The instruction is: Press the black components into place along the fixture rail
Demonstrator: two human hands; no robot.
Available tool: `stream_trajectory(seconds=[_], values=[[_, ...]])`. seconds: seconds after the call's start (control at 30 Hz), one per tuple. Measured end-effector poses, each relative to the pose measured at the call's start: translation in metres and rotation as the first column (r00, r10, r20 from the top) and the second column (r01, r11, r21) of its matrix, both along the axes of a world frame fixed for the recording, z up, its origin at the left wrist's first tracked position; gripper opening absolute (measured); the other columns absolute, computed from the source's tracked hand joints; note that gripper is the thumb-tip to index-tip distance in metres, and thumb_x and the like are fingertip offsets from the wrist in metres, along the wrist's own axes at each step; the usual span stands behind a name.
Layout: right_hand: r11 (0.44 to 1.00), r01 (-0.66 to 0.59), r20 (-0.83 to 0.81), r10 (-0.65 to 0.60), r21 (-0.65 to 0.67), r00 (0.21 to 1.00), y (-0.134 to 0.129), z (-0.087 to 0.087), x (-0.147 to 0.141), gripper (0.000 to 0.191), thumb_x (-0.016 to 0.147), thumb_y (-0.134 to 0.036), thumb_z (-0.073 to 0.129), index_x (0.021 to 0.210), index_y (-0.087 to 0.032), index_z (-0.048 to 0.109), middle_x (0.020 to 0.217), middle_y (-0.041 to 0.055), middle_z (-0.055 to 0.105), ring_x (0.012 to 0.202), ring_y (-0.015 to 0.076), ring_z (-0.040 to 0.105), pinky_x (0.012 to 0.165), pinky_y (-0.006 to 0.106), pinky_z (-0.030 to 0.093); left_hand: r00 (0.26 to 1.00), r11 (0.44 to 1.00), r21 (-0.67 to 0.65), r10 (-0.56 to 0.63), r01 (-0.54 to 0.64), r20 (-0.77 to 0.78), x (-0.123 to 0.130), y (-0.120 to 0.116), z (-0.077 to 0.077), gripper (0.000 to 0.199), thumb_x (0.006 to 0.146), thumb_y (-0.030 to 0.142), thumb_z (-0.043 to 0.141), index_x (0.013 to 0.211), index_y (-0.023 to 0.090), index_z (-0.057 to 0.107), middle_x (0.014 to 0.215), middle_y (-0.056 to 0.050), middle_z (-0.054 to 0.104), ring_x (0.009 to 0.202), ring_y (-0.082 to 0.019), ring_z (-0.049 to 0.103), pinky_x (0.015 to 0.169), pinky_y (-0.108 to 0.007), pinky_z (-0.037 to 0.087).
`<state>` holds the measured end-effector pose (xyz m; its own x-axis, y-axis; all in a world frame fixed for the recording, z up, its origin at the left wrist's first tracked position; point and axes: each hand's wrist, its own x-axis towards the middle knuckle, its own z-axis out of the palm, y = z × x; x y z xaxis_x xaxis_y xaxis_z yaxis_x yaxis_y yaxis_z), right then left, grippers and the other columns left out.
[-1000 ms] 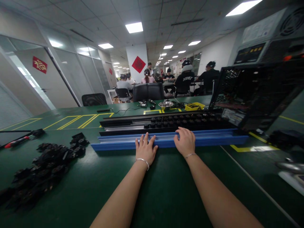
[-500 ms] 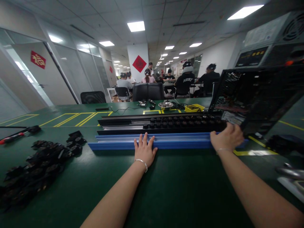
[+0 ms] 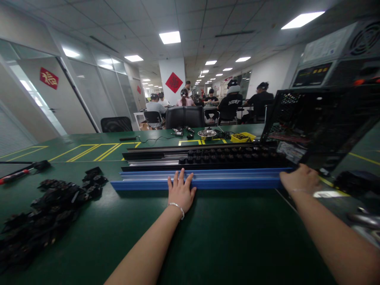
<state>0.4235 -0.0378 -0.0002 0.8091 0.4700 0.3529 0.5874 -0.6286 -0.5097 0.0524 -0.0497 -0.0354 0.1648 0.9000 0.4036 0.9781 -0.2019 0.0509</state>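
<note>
A long blue channel (image 3: 231, 183) lies across the green table, in front of black rails (image 3: 148, 156) that hold rows of small black parts (image 3: 219, 156). Spread flat on the channel, left of its middle, my left hand (image 3: 180, 194) rests with fingers apart. My right hand (image 3: 301, 180) is at the channel's right end, its fingers bent over that end; whether they grip it is hidden. Both wrists wear a thin bracelet.
A heap of black parts (image 3: 59, 209) lies at the left, near a red-handled tool (image 3: 14, 176). Behind the rails are a metal bowl (image 3: 207, 134) and a yellow tray (image 3: 243, 137). An open computer case (image 3: 326, 114) stands at the right. People sit farther back.
My right hand has slid to the right along the blue channel to its end. My left hand has stayed in place on the channel.
</note>
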Motion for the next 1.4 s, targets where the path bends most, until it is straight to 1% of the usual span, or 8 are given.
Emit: stream_trajectory(seconds=[0.2,0.3,0.43,0.63,0.83,1.13,1.23,1.4], values=[[0.991,-0.046,0.065,0.054,-0.129,0.996,0.002,0.005,0.003,0.05,0.076,-0.037,0.044,0.118,-0.01,0.052,0.118,0.0224,0.049,0.11,0.0349,0.046,0.087,0.044,0.035,1.0,1.0,0.003,0.007,-0.007,-0.006,0.001,0.0,0.0,0.053,0.082,0.048,0.043,0.133,0.036,0.035,0.147,-0.004,0.023,0.134,-0.028,0.018,0.106,-0.054,0.012],[0.981,-0.099,0.097,0.117,-0.168,0.988,0.002,0.006,0.003,0.046,0.076,-0.036,0.045,0.113,-0.012,0.058,0.113,0.0208,0.052,0.105,0.0323,0.05,0.08,0.04,0.037,1.0,1.0,0.007,0.007,-0.007,-0.01,0.001,0.0,0.001,0.052,0.083,0.047,0.042,0.133,0.036,0.035,0.147,-0.005,0.025,0.131,-0.027,0.024,0.106,-0.053,0.014],[0.978,-0.133,0.129,0.154,-0.16,0.98,0.0,0.005,0.001,0.046,0.075,-0.037,0.046,0.113,-0.014,0.058,0.111,0.0186,0.054,0.102,0.0292,0.051,0.078,0.036,0.037,1.0,1.0,0.013,-0.002,0.002,-0.014,0.001,-0.001,0.002,0.053,0.082,0.045,0.044,0.134,0.035,0.034,0.146,-0.006,0.026,0.127,-0.027,0.031,0.105,-0.052,0.017],[0.966,-0.155,0.174,0.192,-0.206,0.966,-0.003,0.005,-0.008,0.045,0.076,-0.04,0.043,0.112,-0.017,0.059,0.111,0.0155,0.054,0.101,0.0271,0.052,0.078,0.035,0.035,1.0,1.0,0.005,-0.003,0.003,-0.015,0.001,-0.002,0.003,0.056,0.081,0.044,0.046,0.135,0.035,0.032,0.147,-0.005,0.024,0.128,-0.027,0.029,0.105,-0.052,0.017],[0.948,-0.198,0.153,0.24,-0.249,0.958,-0.001,0.006,-0.014,0.043,0.079,-0.04,0.038,0.11,-0.018,0.059,0.111,0.0134,0.053,0.097,0.0249,0.053,0.074,0.033,0.036,1.0,1.0,-0.002,0.004,-0.004,-0.012,0.001,-0.002,0.003,0.057,0.08,0.043,0.047,0.135,0.035,0.032,0.147,-0.005,0.024,0.129,-0.027,0.029,0.105,-0.052,0.017],[0.979,-0.141,0.105,0.157,-0.145,0.982,-0.003,0.004,-0.029,0.043,0.079,-0.041,0.036,0.112,-0.022,0.057,0.117,0.011,0.052,0.103,0.0269,0.051,0.08,0.036,0.037,1.0,1.0,-0.01,-0.005,0.005,-0.001,0.001,-0.001,0.002,0.059,0.079,0.043,0.049,0.135,0.036,0.031,0.148,-0.006,0.023,0.131,-0.028,0.025,0.105,-0.052,0.017],[0.981,-0.112,0.051,0.122,-0.155,0.991,-0.003,0.004,-0.033,0.044,0.079,-0.041,0.036,0.114,-0.023,0.055,0.115,0.0118,0.055,0.101,0.0279,0.052,0.081,0.038,0.036,1.0,1.0,-0.022,-0.006,0.006,0.001,0.001,-0.001,0.003,0.059,0.079,0.043,0.049,0.135,0.036,0.031,0.148,-0.006,0.022,0.132,-0.028,0.023,0.105,-0.052,0.016],[0.975,-0.139,0.07,0.154,-0.175,0.986,-0.004,0.006,-0.032,0.045,0.079,-0.039,0.036,0.114,-0.02,0.056,0.109,0.0143,0.058,0.099,0.0281,0.053,0.08,0.039,0.035,1.0,1.0,-0.012,-0.009,0.009,0.004,0.001,-0.002,0.004,0.059,0.079,0.042,0.049,0.135,0.036,0.031,0.148,-0.006,0.022,0.132,-0.028,0.023,0.105,-0.053,0.016]])
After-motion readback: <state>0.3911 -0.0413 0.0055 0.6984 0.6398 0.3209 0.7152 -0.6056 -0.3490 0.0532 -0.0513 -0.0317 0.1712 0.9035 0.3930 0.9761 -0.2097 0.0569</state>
